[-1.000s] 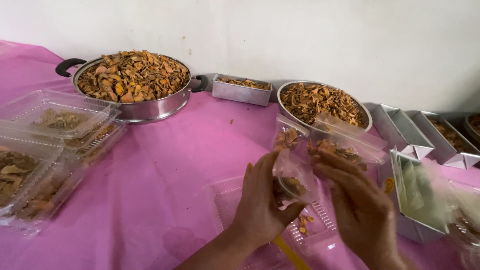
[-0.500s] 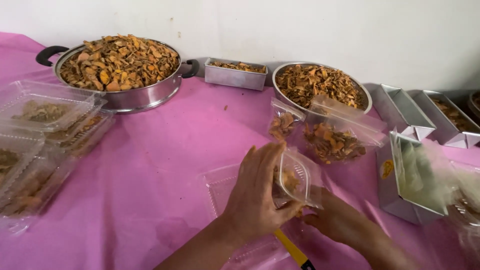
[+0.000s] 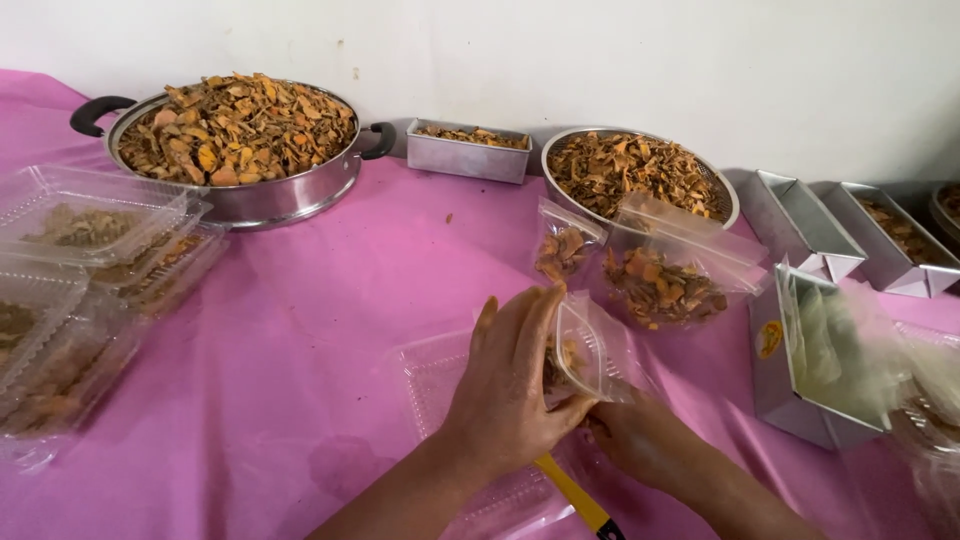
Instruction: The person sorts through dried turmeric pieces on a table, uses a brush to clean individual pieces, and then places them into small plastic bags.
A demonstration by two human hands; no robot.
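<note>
My left hand (image 3: 505, 390) and my right hand (image 3: 640, 438) together hold a small clear plastic bag (image 3: 590, 350) with some brown dried slices in it. The left hand covers the bag's left side, fingers upright; the right hand grips it from below. Under both hands lies an open clear plastic tray (image 3: 440, 375) on the pink tablecloth (image 3: 330, 330). Just beyond stand two filled clear bags (image 3: 660, 280) of the same dried slices.
A big steel pot (image 3: 235, 150) and a steel bowl (image 3: 640, 175) hold heaps of dried slices at the back. Small metal tins (image 3: 468, 150) line the wall. Stacked clear filled boxes (image 3: 80, 270) sit left. A tin with plastic bags (image 3: 820, 360) stands right. A yellow-handled tool (image 3: 580, 497) lies near.
My hands have moved down and closer together around the small bag. The right hand slid under it. The view has shifted slightly.
</note>
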